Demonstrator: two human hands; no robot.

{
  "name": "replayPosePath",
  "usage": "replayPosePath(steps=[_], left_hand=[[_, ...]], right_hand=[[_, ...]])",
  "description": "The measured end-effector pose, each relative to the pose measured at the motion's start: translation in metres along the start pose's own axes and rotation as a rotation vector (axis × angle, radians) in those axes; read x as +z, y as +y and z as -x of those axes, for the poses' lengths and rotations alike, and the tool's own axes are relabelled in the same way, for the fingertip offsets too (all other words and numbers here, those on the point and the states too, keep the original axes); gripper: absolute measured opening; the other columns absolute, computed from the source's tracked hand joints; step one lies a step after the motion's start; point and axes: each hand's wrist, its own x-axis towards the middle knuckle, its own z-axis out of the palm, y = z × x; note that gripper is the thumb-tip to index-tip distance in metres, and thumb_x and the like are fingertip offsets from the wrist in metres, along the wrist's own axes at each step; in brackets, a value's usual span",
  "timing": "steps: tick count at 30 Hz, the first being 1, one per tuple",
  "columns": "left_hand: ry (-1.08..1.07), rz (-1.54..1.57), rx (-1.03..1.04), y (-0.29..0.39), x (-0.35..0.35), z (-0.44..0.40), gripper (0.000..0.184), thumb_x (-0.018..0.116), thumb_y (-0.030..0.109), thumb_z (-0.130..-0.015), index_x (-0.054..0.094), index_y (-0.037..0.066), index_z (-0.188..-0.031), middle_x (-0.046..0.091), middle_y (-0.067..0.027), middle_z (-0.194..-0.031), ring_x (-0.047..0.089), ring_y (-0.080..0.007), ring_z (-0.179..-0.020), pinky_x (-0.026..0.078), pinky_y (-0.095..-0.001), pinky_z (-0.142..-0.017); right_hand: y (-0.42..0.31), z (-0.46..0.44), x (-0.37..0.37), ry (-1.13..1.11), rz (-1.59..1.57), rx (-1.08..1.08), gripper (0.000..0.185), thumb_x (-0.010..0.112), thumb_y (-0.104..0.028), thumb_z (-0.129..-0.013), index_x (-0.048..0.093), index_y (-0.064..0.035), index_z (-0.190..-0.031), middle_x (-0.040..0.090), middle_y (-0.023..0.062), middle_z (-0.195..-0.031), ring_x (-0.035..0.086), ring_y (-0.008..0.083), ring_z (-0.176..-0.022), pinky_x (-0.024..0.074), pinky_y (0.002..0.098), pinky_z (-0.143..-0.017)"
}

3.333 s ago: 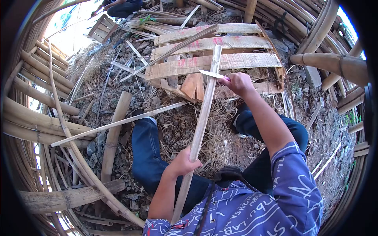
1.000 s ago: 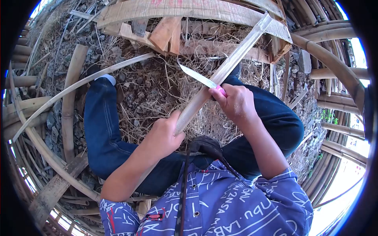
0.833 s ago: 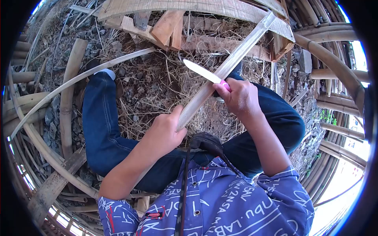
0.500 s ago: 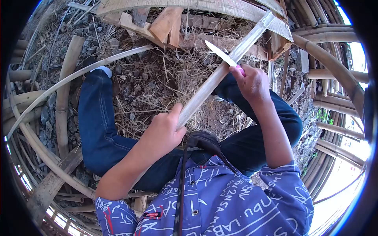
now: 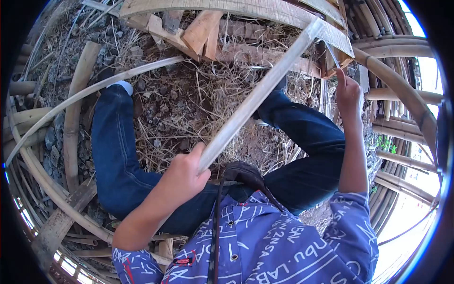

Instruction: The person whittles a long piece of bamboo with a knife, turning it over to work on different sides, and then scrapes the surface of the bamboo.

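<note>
My left hand [image 5: 183,174] is closed round the near end of a long, pale wooden strip [image 5: 257,100]. The strip slants up to the right, and its far end lies against a curved plank [image 5: 227,5]. Out to the right, my right hand [image 5: 349,92] is closed on a knife [image 5: 332,54]. The blade points up and to the left, apart from the strip, close to the wooden frame's right corner. My fingers hide most of the knife's handle.
A wooden frame [image 5: 269,56] with wedge-shaped blocks [image 5: 202,32] stands ahead. Bamboo poles [image 5: 78,113] lie at the left, and a curved bamboo pole [image 5: 406,90] rises at the right. Dry grass and stones cover the ground [image 5: 184,113] between my legs.
My right hand has moved up and right with the knife, off the strip to beyond its far end. My left hand and the strip's near end have shifted slightly left and down.
</note>
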Motion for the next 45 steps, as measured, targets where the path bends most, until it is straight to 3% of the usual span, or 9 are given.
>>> replayPosePath(steps=[7, 10, 18, 21, 24, 31, 36, 39, 45], left_hand=[[-0.069, 0.128, -0.098, 0.001, -0.006, -0.011, 0.045, 0.059, 0.004, -0.073, 0.046, -0.009, -0.113, 0.058, -0.029, -0.069, 0.06, -0.0445, -0.069, 0.049, -0.045, -0.063], [-0.061, 0.166, -0.039, 0.004, -0.004, -0.012, 0.034, 0.06, 0.005, -0.08, 0.048, -0.006, -0.11, 0.059, -0.0104, -0.064, 0.061, -0.015, -0.052, 0.049, -0.0275, -0.05], [-0.143, 0.301, -0.193, 0.015, -0.009, -0.012, 0.038, 0.063, 0.012, -0.084, 0.048, -0.002, -0.116, 0.056, -0.0064, -0.063, 0.055, -0.0089, -0.048, 0.045, -0.0258, -0.045], [-0.074, 0.199, -0.065, 0.015, -0.006, -0.009, 0.032, 0.061, 0.011, -0.083, 0.049, -0.005, -0.108, 0.057, -0.0225, -0.062, 0.061, -0.0368, -0.057, 0.045, -0.0394, -0.053], [-0.051, 0.177, -0.053, 0.016, -0.005, -0.007, 0.03, 0.061, 0.01, -0.083, 0.05, -0.007, -0.105, 0.056, -0.0263, -0.065, 0.059, -0.0417, -0.062, 0.046, -0.0409, -0.055], [-0.034, 0.175, -0.035, 0.014, -0.005, -0.01, 0.032, 0.061, 0.009, -0.082, 0.049, -0.008, -0.107, 0.057, -0.0277, -0.068, 0.061, -0.0404, -0.064, 0.046, -0.0403, -0.056], [-0.066, 0.234, -0.042, 0.012, -0.002, -0.01, 0.029, 0.06, 0.011, -0.084, 0.051, -0.004, -0.107, 0.051, -0.0081, -0.052, 0.054, -0.0128, -0.044, 0.041, -0.0283, -0.045], [-0.131, 0.195, -0.147, 0.017, -0.006, -0.01, 0.034, 0.06, 0.009, -0.082, 0.049, -0.009, -0.109, 0.057, -0.0268, -0.067, 0.062, -0.0382, -0.062, 0.046, -0.0385, -0.055], [-0.133, 0.202, -0.148, 0.02, -0.006, -0.011, 0.032, 0.059, 0.009, -0.082, 0.049, -0.007, -0.108, 0.057, -0.0254, -0.067, 0.063, -0.0364, -0.063, 0.046, -0.0377, -0.056]], right_hand=[[-0.036, 0.036, -0.005, -0.105, -0.234, 0.154, 0.058, 0.046, -0.045, -0.093, 0.052, 0.0028, -0.062, 0.047, 0.0153, -0.051, 0.045, 0.0217, -0.049, 0.0358, 0.0384, -0.052], [-0.098, 0.059, 0.012, -0.106, -0.563, 0.079, 0.04, 0.052, -0.031, -0.093, 0.057, 0.001, -0.07, 0.049, 0.0125, -0.052, 0.051, 0.0184, -0.051, 0.0402, 0.0357, -0.052], [-0.166, 0.095, 0.01, -0.429, -0.31, -0.273, 0.042, 0.053, -0.044, -0.089, 0.054, -0.007, -0.068, 0.055, 0.0137, -0.054, 0.057, 0.0348, -0.052, 0.045, 0.0437, -0.048], [-0.144, 0.082, 0.016, -0.341, -0.157, -0.318, 0.043, 0.054, -0.045, -0.088, 0.052, -0.0085, -0.066, 0.056, 0.0127, -0.053, 0.058, 0.0327, -0.051, 0.0449, 0.0429, -0.046], [-0.105, 0.042, 0.018, -0.247, -0.116, -0.094, 0.049, 0.048, -0.047, -0.091, 0.057, -0.0046, -0.067, 0.056, 0.0197, -0.058, 0.057, 0.0402, -0.057, 0.0445, 0.047, -0.052], [-0.105, 0.02, -0.003, -0.233, -0.318, -0.135, 0.048, 0.049, -0.044, -0.092, 0.06, -0.0021, -0.071, 0.053, 0.0205, -0.056, 0.054, 0.0415, -0.055, 0.0429, 0.0443, -0.051], [-0.106, 0.046, 0.025, -0.291, -0.192, -0.231, 0.044, 0.052, -0.041, -0.091, 0.058, -0.0048, -0.067, 0.053, 0.0204, -0.055, 0.055, 0.0395, -0.053, 0.0425, 0.0443, -0.048], [-0.077, 0.007, 0.029, -0.181, -0.229, -0.095, 0.048, 0.046, -0.044, -0.093, 0.06, -0.004, -0.069, 0.053, 0.0212, -0.057, 0.055, 0.0414, -0.056, 0.0421, 0.0456, -0.05], [-0.097, 0.035, 0.017, -0.331, -0.291, -0.326, 0.051, 0.046, -0.043, -0.094, 0.054, -0.0015, -0.065, 0.05, 0.0213, -0.056, 0.051, 0.0417, -0.055, 0.0429, 0.0443, -0.053]])
